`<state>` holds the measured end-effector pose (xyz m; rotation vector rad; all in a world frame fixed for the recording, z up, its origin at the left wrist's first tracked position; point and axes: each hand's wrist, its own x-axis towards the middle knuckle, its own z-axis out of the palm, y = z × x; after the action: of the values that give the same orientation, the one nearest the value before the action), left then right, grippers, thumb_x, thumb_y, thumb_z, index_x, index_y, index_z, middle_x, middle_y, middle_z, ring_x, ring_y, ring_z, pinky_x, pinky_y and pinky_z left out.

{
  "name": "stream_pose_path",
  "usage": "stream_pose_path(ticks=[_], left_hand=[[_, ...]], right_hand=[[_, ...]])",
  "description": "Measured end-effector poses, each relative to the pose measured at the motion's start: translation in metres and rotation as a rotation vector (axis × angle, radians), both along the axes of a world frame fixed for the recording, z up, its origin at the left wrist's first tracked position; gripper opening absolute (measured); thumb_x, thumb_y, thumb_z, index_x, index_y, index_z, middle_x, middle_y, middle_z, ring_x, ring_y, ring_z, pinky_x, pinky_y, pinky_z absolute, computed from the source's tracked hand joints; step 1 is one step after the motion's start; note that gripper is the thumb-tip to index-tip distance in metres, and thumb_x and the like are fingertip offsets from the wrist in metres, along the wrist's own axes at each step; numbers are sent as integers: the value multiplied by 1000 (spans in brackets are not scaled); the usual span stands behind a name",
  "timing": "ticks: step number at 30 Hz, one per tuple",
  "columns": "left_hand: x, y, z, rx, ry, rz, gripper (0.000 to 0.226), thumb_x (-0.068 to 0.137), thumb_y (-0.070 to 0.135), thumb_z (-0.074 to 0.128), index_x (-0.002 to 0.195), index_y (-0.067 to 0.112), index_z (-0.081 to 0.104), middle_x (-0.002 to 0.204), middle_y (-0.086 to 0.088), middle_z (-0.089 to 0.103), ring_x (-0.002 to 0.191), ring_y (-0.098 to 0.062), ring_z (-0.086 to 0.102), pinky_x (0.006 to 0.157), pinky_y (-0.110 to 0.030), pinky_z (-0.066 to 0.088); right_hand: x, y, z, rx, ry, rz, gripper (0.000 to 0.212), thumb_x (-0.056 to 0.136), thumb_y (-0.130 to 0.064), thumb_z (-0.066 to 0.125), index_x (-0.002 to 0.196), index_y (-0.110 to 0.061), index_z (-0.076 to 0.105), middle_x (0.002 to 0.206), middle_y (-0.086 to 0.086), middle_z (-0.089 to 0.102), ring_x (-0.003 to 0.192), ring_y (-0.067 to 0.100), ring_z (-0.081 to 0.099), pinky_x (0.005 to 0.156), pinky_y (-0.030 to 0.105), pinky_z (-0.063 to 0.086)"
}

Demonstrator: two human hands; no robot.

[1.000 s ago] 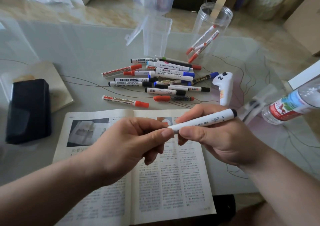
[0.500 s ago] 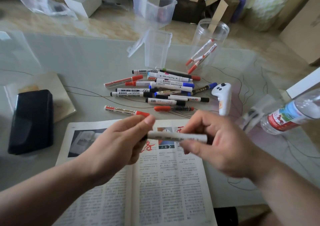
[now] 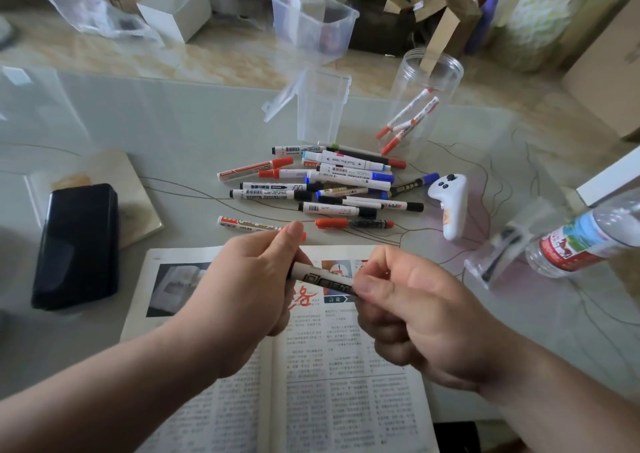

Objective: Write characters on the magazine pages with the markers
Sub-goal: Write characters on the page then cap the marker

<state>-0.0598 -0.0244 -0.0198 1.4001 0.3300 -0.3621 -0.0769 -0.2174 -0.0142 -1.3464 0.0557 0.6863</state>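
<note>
- One marker (image 3: pixel 320 279): both ends are hidden in the left hand (image 3: pixel 249 293) and right hand (image 3: pixel 415 314), whose fingers pinch it over the magazine (image 3: pixel 311 383).
- The magazine's near edge is cut off.
- Beyond the fingertips, the pile of markers (image 3: pixel 332 182) overlaps too much to count.
- Three more lean in a clear jar (image 3: pixel 426 106).

Marker pile (image 3: pixel 346 175) behind magazine (image 3: pixel 329 366); bottle (image 3: pixel 581 241) blocks right

"WHITEBOARD MARKER" reads upside down on the white black-capped marker (image 3: pixel 266 195) and on the white blue-capped marker (image 3: pixel 349 175). On the open printed magazine (image 3: pixel 311 366), a teal tag (image 3: pixel 335 299) reads "言论", beside a large red "络".
</note>
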Motion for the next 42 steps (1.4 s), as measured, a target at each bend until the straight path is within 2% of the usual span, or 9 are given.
stream_pose_path(ticks=[3, 7, 13, 17, 21, 26, 34, 38, 42], left_hand=[[-1, 0, -1, 29, -52, -5, 53, 102, 40, 47, 55, 16, 56, 44, 1, 28, 39, -15, 18, 45, -24, 19], [2, -3, -2, -4, -88, -69, 50, 103, 39, 45, 62, 13, 57, 53, -1, 29, 46, -17, 23, 47, -29, 23], [10, -17, 18, 558, -400, -205, 27, 99, 45, 50, 87, 29, 68, 84, 5, 70, 77, -17, 64, 79, -47, 54], [4, -51, 62, 661, -608, -184, 23, 96, 37, 59, 78, 24, 65, 67, -1, 68, 57, -18, 62, 66, -39, 54], [-32, -130, 98, 620, -817, -368, 19, 93, 33, 62, 76, 26, 64, 66, 8, 64, 48, -6, 53, 47, -19, 39], [-109, -255, 106, 483, -961, -663, 26, 88, 35, 67, 68, 20, 61, 59, 18, 58, 51, -4, 51, 48, -12, 35], [-227, -399, 62, 398, -909, -1114, 27, 91, 41, 66, 73, 21, 63, 67, 12, 63, 54, -6, 54, 50, -16, 41], [-248, -418, 45, 445, -836, -1204, 26, 91, 41, 67, 72, 23, 64, 61, 20, 63, 49, -2, 54, 45, -13, 41], [-245, -422, 41, 503, -830, -1204, 28, 90, 45, 66, 71, 24, 63, 61, 14, 62, 46, -3, 51, 41, -16, 39]], right_hand=[[3, 4, 3, 98, 141, -52, 14, 86, -20, 64, 73, -20, 59, 60, -1, 32, 48, 9, 23, 36, 16, 25], [10, -1, 10, 47, -9, -111, 12, 81, -14, 70, 82, -13, 58, 55, 6, 42, 45, 11, 26, 36, 17, 25], [6, -32, 48, -212, -482, -313, 3, 85, -5, 74, 83, -7, 73, 61, 15, 63, 41, 18, 44, 42, 26, 39], [-23, -64, 84, -506, -690, -345, 11, 91, -15, 74, 80, -14, 73, 59, 2, 66, 44, 8, 55, 46, 22, 44], [-83, -111, 107, -698, -790, -444, 17, 88, -34, 72, 79, -19, 72, 66, 13, 67, 64, 36, 62, 61, 53, 53], [-203, -195, 121, -920, -656, -724, 24, 93, -30, 71, 74, -16, 68, 61, 0, 63, 54, 7, 55, 52, 25, 40], [-369, -297, 87, -1241, -212, -1105, 28, 90, -32, 71, 72, -12, 67, 60, -3, 62, 53, 8, 53, 47, 20, 33], [-410, -319, 58, -1303, 76, -1054, 36, 90, -38, 68, 61, -18, 62, 63, -18, 62, 61, 0, 57, 50, 19, 32], [-418, -328, 34, -1295, 199, -947, 35, 90, -47, 67, 66, -21, 61, 62, -6, 60, 63, 8, 59, 54, 25, 36]])
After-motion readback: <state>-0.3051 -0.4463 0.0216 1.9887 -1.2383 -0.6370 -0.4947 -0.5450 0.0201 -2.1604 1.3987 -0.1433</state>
